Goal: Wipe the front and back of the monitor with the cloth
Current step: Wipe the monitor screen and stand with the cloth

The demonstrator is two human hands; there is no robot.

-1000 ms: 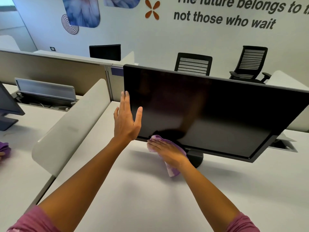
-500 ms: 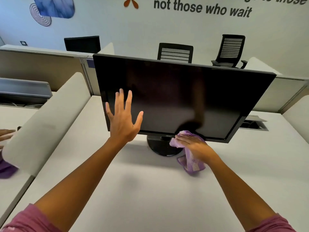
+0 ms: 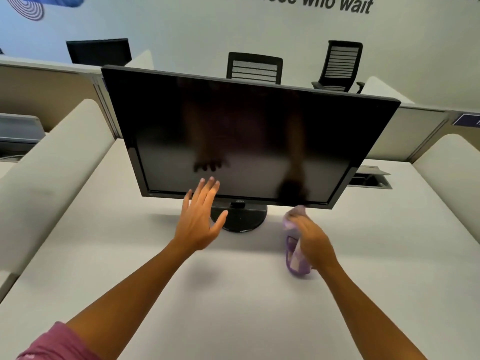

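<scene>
A black monitor [image 3: 246, 136] with a dark screen stands on a round base [image 3: 240, 219] on the white desk [image 3: 233, 294], its front facing me. My left hand [image 3: 200, 222] is open with spread fingers in front of the lower bezel, close to it; contact is unclear. My right hand [image 3: 313, 242] grips a purple cloth [image 3: 294, 258] just below the monitor's lower right corner. The cloth's top end reaches up to the bezel there. The monitor's back is hidden.
Rounded white dividers flank the desk at left [image 3: 52, 162] and right [image 3: 449, 167]. A cable hatch [image 3: 371, 178] lies open behind the monitor's right side. Two black office chairs [image 3: 254, 68] and another monitor [image 3: 100, 51] stand beyond the partition.
My right hand has slid the cloth rightward along the bottom edge to the lower right corner. My left hand has dropped from the left side of the screen to the lower bezel.
</scene>
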